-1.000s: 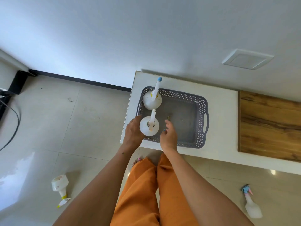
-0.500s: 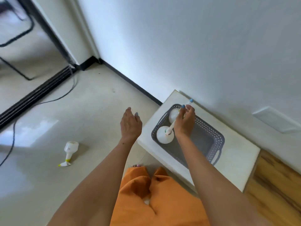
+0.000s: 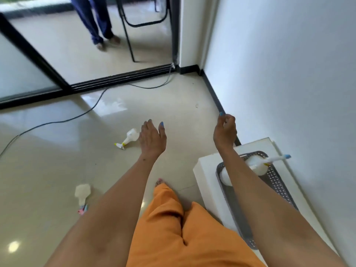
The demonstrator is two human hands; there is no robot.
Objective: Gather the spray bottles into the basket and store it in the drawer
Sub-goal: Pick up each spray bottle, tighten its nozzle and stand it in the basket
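A grey perforated basket [image 3: 277, 182] stands on the white cabinet top [image 3: 207, 170] at the right and holds two white spray bottles [image 3: 258, 166], partly hidden by my right forearm. A white spray bottle with a yellow nozzle [image 3: 130, 136] lies on the floor just left of my left hand [image 3: 152, 139], which hangs above the floor with straight fingers and holds nothing. Another white bottle with a pink and blue nozzle [image 3: 82, 193] lies on the floor at the lower left. My right hand [image 3: 225, 132] is lifted beyond the basket's left end, fingers loosely curled, empty.
A black cable [image 3: 77, 116] runs across the glossy tiled floor. A sliding glass door with a black track [image 3: 115, 79] is at the back; another person's legs [image 3: 96, 22] and a chair frame [image 3: 131, 35] stand beyond it. The white wall is at my right.
My view has swung left toward the floor. My right hand has let go of the bottle in the basket and lifted away. My left hand now hangs near the yellow-nozzle bottle.
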